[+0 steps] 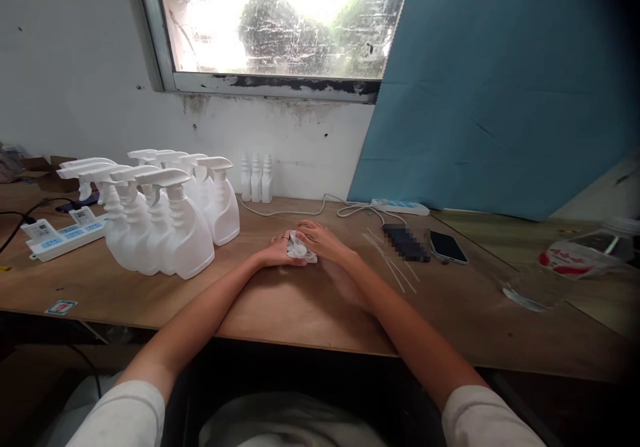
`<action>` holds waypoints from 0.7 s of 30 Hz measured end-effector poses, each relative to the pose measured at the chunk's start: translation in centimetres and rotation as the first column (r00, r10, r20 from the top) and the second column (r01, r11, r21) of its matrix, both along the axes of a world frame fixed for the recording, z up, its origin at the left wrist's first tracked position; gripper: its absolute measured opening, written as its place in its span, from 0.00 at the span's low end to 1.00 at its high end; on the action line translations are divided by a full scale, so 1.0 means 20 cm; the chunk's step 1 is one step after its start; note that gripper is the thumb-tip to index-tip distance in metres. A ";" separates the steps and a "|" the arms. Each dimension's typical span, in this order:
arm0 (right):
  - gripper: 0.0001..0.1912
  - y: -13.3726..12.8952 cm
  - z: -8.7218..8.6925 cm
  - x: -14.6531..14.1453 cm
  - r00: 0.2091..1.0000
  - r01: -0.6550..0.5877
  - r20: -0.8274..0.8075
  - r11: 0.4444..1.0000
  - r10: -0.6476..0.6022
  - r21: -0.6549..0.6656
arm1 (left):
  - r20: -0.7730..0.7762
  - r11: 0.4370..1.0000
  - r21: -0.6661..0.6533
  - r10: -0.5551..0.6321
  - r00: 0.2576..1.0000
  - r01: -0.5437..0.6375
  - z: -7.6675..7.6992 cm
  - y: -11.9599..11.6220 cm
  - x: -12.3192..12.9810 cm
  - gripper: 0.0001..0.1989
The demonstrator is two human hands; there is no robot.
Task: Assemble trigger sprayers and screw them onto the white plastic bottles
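Observation:
Both my hands meet at the middle of the wooden table (pixel 300 307), around a small cluster of white plastic parts (pixel 300 250). My left hand (pixel 278 250) curls against the cluster's left side. From the right and above, my right hand (pixel 320 239) covers part of it, its fingers bent over the top. Round, ring-like shapes show among the white parts, but their exact kind is too small to make out. My fingers hide the far side of the cluster.
Several white spray bottles (pixel 193 237) with trigger heads stand at left, beside a power strip (pixel 70 237). Slim white bottles (pixel 257 179) stand by the wall. Thin white tubes (pixel 393 260), a dark blurred object (pixel 406 242) and a phone (pixel 449 247) lie at right.

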State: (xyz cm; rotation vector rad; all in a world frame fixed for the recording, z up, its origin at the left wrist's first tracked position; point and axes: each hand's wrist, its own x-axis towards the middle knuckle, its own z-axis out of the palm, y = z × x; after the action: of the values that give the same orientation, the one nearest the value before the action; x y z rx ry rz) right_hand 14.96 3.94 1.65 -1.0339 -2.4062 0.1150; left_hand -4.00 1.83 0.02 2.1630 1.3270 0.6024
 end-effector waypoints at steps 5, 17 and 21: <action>0.23 0.02 -0.01 0.00 0.984 -0.057 -0.170 0.998 0.051 -0.030 | -0.005 1.000 -0.006 0.006 1.000 -0.006 0.00 0.00 0.00 0.53; 0.23 0.03 0.00 -0.10 0.999 -0.013 -0.047 0.995 0.008 -0.102 | 0.025 1.000 -0.024 0.003 1.000 -0.002 -0.03 0.02 -0.01 0.58; 0.21 0.05 0.07 -0.02 0.958 -0.019 -0.288 0.998 0.002 -0.054 | 0.006 1.000 -0.008 0.006 1.000 -0.006 -0.03 0.02 -0.01 0.54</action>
State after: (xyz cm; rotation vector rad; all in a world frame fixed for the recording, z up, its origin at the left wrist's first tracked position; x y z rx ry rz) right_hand 14.63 4.98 3.02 -0.9563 -2.1542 0.3169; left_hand -4.21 2.15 -0.58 2.1494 1.3314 0.6042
